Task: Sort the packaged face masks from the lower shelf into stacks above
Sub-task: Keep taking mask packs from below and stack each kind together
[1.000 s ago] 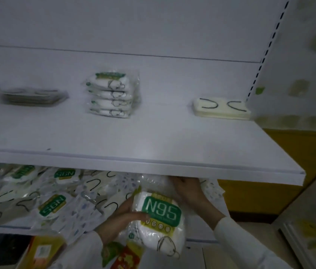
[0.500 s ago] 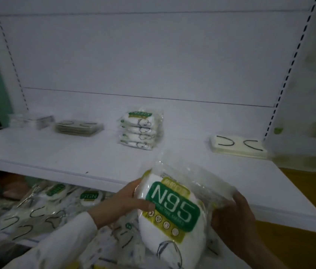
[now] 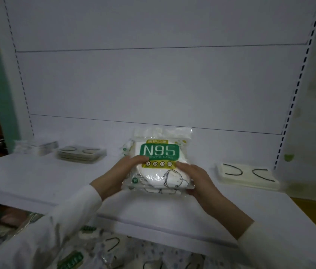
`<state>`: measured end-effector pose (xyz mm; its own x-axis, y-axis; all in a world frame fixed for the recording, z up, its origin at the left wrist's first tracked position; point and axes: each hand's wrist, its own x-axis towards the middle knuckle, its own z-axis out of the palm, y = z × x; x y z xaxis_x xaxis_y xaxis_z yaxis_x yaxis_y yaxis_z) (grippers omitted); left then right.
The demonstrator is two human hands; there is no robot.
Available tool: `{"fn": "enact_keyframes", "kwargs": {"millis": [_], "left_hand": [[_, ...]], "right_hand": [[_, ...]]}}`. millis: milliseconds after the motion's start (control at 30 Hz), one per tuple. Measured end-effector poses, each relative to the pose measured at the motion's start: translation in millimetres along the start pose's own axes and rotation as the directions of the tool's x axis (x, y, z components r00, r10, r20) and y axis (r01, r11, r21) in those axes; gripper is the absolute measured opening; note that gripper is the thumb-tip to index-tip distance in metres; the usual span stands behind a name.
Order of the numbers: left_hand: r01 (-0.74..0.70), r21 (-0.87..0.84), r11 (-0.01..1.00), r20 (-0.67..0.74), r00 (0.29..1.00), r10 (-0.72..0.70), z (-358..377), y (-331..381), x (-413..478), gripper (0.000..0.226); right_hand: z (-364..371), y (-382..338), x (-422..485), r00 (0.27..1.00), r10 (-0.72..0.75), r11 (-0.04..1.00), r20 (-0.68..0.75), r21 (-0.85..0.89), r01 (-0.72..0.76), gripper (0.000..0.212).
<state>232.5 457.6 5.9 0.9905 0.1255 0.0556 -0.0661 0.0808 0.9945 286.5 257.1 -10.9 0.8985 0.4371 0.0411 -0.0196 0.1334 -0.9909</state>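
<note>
The N95 pack [image 3: 159,158], held before the edge of the upper shelf [image 3: 36,183] half a second ago, is now resting atop the N95 stack [image 3: 153,190]. The left hand [image 3: 118,171] and right hand [image 3: 196,179] are gripping the pack's sides, thumbs pressing on its face. A cream stack [image 3: 246,175] is lying right of the N95 stack, a flat stack [image 3: 81,154] left of it, and loose packs [image 3: 114,249] below it.

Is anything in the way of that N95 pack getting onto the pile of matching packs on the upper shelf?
Nothing visible. The left hand and right hand hold the N95 pack right over the matching pile, whose edges peek out beneath it. The cream mask stack lies off to the right.
</note>
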Motion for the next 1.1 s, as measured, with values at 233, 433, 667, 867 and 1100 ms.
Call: {"fn": "enact_keyframes", "kwargs": {"millis": [233, 433, 667, 867, 1100], "left_hand": [[-0.030, 0.213, 0.977, -0.246, 0.966, 0.083, -66.1, 69.5, 98.9, 0.045], [-0.012, 0.385, 0.923, -0.314, 0.939, 0.143, -113.7, 58.3, 164.8, 0.036], [0.000, 0.496, 0.868, -0.180, 0.978, 0.102, -128.9, 32.9, 194.0, 0.033], [-0.039, 0.532, 0.846, -0.124, 0.985, 0.123, -132.3, 29.6, 196.8, 0.042], [-0.144, 0.417, 0.897, -0.067, 0.980, 0.188, -134.6, 28.8, 189.9, 0.012]], "right_hand": [[55.1, -45.9, 123.0, 0.980, -0.123, 0.991, -0.159, -0.065, 0.114, 0.058], [83.7, -42.7, 185.7, 0.969, -0.094, 0.969, -0.230, -0.244, 0.036, 0.047], [84.1, -31.7, 205.4, 0.942, -0.151, 0.869, -0.298, -0.494, -0.017, 0.037], [79.3, -31.8, 212.5, 0.933, -0.137, 0.799, -0.332, -0.594, -0.094, 0.043], [73.6, -30.8, 212.8, 0.926, -0.082, 0.864, -0.369, -0.489, -0.118, 0.044]]}}
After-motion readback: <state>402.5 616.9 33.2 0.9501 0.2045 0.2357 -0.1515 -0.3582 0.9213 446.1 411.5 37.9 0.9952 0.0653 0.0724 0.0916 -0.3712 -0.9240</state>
